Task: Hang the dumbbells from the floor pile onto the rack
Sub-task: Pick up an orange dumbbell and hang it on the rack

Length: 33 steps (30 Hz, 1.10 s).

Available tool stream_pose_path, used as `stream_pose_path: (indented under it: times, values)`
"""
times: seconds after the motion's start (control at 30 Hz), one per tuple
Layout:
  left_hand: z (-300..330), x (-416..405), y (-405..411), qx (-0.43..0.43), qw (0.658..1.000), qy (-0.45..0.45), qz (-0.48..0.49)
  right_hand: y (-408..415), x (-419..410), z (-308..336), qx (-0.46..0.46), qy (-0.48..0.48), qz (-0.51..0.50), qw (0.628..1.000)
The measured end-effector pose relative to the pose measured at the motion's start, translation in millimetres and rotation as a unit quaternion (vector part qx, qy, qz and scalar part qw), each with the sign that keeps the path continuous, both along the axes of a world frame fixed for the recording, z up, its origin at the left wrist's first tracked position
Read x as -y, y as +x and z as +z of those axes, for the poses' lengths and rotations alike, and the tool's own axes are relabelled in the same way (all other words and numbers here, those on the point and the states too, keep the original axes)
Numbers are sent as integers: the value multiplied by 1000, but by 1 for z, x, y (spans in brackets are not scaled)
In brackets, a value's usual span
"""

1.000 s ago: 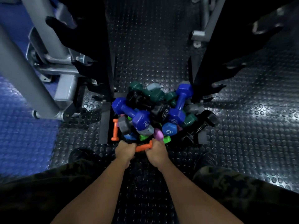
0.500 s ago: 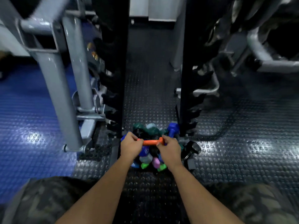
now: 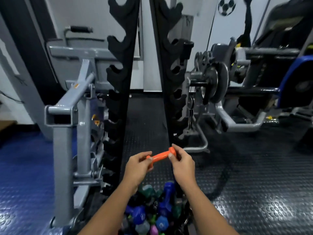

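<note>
A small orange dumbbell is held level in front of me, between the two black rack uprights. My left hand pinches its left end and my right hand pinches its right end. Both uprights carry rows of empty curved hooks on their outer sides. Below my forearms lies the floor pile of blue, green, black, grey and purple dumbbells, partly hidden by my arms.
A grey steel machine frame stands close on the left. A plate-loaded machine with grey bars sits to the right. Black studded rubber floor runs right and between the uprights; blue floor lies at the left.
Both hands lifted the orange dumbbell from the pile up to waist height between the uprights. My view has tilted up from the floor to the rack.
</note>
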<state>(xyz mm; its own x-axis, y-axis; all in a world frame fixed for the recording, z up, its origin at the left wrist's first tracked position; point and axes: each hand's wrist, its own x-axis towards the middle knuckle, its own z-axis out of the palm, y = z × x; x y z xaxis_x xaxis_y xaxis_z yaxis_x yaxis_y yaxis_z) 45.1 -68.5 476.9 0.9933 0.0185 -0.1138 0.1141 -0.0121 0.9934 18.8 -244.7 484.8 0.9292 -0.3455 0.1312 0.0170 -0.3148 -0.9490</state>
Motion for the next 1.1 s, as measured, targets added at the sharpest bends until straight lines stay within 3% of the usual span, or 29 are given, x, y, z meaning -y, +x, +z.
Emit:
stream_pose_path:
  times: [0.3, 0.47, 0.57, 0.67, 1.1]
  values:
    - [106, 35, 4, 119, 992, -22, -32, 16, 27, 84, 124, -26, -69, 990]
    - [152, 42, 7, 165, 986, -21, -26, 17, 37, 115, 151, -34, 16, 988]
    - [174, 45, 8, 169, 985, -23, -26, 9, 41, 135, 140, -98, 73, 983]
    - [191, 52, -1, 160, 986, -10, -38, 1, 39, 149, 142, -103, 90, 980]
    - [206, 57, 5, 160, 985, 28, -51, 7, 51, 176, 192, -130, 29, 972]
